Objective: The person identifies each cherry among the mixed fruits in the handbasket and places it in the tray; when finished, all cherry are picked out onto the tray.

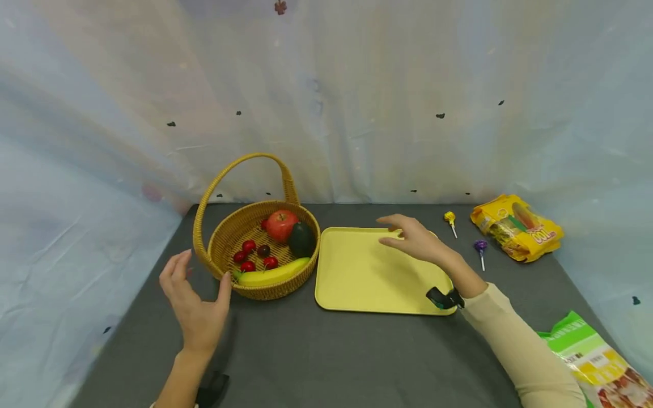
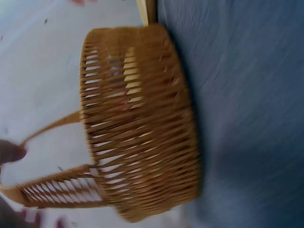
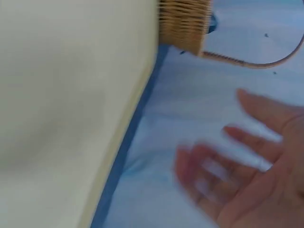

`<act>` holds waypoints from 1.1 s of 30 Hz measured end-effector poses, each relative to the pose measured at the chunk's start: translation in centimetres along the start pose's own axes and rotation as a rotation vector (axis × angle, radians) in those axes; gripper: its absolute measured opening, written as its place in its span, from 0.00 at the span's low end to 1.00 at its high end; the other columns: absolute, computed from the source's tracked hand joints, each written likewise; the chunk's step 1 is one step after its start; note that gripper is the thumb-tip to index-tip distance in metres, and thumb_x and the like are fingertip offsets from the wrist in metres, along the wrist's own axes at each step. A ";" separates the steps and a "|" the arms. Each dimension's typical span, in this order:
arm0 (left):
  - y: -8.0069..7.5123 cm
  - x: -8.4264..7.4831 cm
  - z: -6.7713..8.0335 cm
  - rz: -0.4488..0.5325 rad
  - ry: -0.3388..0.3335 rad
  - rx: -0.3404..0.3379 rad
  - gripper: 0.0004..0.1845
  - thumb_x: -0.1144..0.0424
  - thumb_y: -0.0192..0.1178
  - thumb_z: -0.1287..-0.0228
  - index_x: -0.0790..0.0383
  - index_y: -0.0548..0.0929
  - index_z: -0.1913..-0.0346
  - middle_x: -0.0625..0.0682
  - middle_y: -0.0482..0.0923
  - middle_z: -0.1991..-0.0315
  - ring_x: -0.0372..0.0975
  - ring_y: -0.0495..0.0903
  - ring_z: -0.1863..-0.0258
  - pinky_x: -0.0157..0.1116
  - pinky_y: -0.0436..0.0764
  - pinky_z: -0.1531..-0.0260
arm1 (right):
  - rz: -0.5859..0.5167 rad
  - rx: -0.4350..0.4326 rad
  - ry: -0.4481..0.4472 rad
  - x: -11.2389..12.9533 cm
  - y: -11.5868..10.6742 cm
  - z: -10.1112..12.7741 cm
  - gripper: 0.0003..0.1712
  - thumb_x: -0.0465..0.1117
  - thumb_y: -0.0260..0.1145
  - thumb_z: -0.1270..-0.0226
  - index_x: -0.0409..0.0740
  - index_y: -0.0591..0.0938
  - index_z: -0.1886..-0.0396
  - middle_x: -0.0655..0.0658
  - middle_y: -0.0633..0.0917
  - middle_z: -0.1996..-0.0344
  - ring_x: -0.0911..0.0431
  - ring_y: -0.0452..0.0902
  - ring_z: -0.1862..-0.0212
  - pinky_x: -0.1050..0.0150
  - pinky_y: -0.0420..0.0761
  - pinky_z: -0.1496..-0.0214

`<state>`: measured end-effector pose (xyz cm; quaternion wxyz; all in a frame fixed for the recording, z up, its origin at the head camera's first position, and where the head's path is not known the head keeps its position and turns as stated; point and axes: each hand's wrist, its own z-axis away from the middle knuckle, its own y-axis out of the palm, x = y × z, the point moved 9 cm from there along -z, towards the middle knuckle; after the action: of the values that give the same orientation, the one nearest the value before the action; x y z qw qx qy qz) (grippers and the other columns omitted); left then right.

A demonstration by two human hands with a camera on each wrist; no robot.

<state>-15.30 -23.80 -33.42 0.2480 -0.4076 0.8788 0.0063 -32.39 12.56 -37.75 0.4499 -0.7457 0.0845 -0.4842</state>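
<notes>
Hands: both loosely spread, gripping nothing | done, apparently: fruit in basket | remaining: unclear; lollipops lying near tray

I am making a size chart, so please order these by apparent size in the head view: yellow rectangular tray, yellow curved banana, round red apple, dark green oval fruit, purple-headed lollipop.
1. Yellow tray
2. Yellow banana
3. Red apple and dark green fruit: too alike to rank
4. Purple lollipop
</notes>
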 end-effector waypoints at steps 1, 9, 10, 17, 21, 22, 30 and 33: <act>-0.1 1.2 0.6 0.025 -0.089 0.033 0.32 0.73 0.67 0.39 0.71 0.68 0.32 0.68 0.67 0.40 0.51 0.66 0.41 0.34 0.70 0.47 | -0.073 0.025 -0.043 0.9 0.4 -1.5 0.29 0.40 0.65 0.27 0.34 0.72 0.32 0.33 0.75 0.36 0.39 0.74 0.39 0.42 0.78 0.39; 0.5 5.4 3.7 0.194 -0.411 0.197 0.47 0.88 0.64 0.46 0.66 0.56 0.24 0.53 0.68 0.45 0.34 0.69 0.43 0.24 0.77 0.49 | -0.363 0.539 -0.283 11.8 8.4 -12.5 0.30 0.34 0.66 0.29 0.34 0.70 0.30 0.33 0.74 0.34 0.41 0.72 0.36 0.60 0.80 0.39; 0.6 5.3 3.8 0.217 -0.411 0.201 0.46 0.88 0.64 0.45 0.68 0.57 0.25 0.54 0.68 0.45 0.35 0.69 0.44 0.24 0.78 0.50 | -0.370 0.606 -0.294 12.9 9.7 -13.4 0.32 0.34 0.67 0.30 0.34 0.70 0.29 0.35 0.74 0.34 0.42 0.72 0.35 0.61 0.79 0.38; 1.4 5.0 3.8 0.256 -0.423 0.234 0.37 0.86 0.64 0.43 0.77 0.62 0.30 0.71 0.67 0.44 0.34 0.69 0.43 0.27 0.80 0.48 | -0.339 0.961 -0.168 14.2 16.7 -16.7 0.37 0.34 0.67 0.31 0.38 0.65 0.25 0.35 0.68 0.29 0.43 0.65 0.30 0.57 0.77 0.34; 1.6 4.8 3.9 0.259 -0.437 0.224 0.36 0.85 0.64 0.42 0.77 0.62 0.31 0.73 0.67 0.43 0.34 0.69 0.43 0.29 0.80 0.48 | -0.389 1.015 0.012 12.6 18.6 -17.2 0.35 0.32 0.64 0.29 0.41 0.65 0.24 0.34 0.64 0.27 0.43 0.64 0.29 0.47 0.72 0.31; 1.6 4.8 3.9 0.259 -0.439 0.221 0.36 0.85 0.64 0.42 0.78 0.62 0.31 0.73 0.67 0.43 0.35 0.69 0.43 0.29 0.80 0.48 | -0.397 1.019 0.037 12.3 18.9 -17.2 0.35 0.32 0.64 0.29 0.41 0.65 0.25 0.34 0.64 0.27 0.44 0.65 0.29 0.46 0.71 0.30; 1.4 4.6 3.8 0.232 -0.415 0.225 0.36 0.85 0.63 0.41 0.77 0.62 0.30 0.73 0.67 0.42 0.33 0.69 0.42 0.29 0.80 0.48 | -0.359 1.036 0.035 11.6 20.8 -17.4 0.30 0.32 0.63 0.28 0.39 0.70 0.28 0.37 0.72 0.32 0.48 0.68 0.31 0.52 0.76 0.33; 1.3 5.2 4.0 0.227 -0.414 0.224 0.37 0.85 0.64 0.42 0.76 0.62 0.30 0.72 0.67 0.42 0.34 0.69 0.42 0.29 0.80 0.47 | -0.365 1.038 0.069 11.4 21.3 -17.4 0.26 0.30 0.62 0.28 0.38 0.74 0.31 0.39 0.76 0.36 0.51 0.72 0.35 0.53 0.78 0.35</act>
<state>-17.34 -25.78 -39.50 0.4636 -0.2665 0.8448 0.0201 -33.83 -16.47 -44.24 0.6642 -0.4122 -0.2811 -0.5567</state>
